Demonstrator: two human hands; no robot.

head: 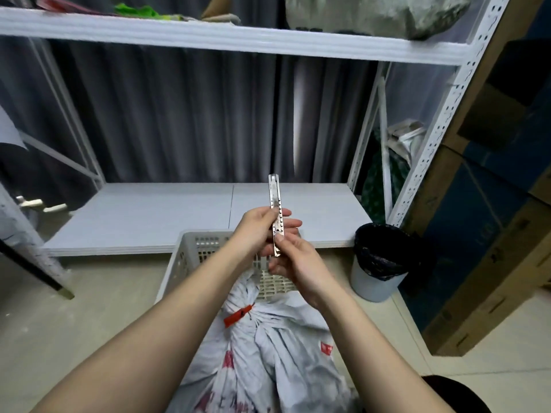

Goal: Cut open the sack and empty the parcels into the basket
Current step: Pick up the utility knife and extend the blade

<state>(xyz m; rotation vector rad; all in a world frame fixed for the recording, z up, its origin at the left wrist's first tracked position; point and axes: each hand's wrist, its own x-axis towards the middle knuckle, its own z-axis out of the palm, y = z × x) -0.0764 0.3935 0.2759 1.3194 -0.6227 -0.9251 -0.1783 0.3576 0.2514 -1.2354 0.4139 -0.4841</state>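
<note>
Both hands hold a metal utility knife (276, 216) upright: the left hand (258, 231) curls around its middle, and the right hand (295, 260) pinches its near end between thumb and fingers (whether the blade is out cannot be told). Both forearms reach forward, meeting above the far end of the tied grey sack (268, 347), which lies on the floor with its knotted neck touching the white basket (190, 248).

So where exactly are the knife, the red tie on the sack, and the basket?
knife (275, 204): head view, on the metal body above the hands.
red tie (237, 315): head view, on the middle of the strip at the sack's neck.
basket (190, 251): head view, on the perforated left wall.
</note>
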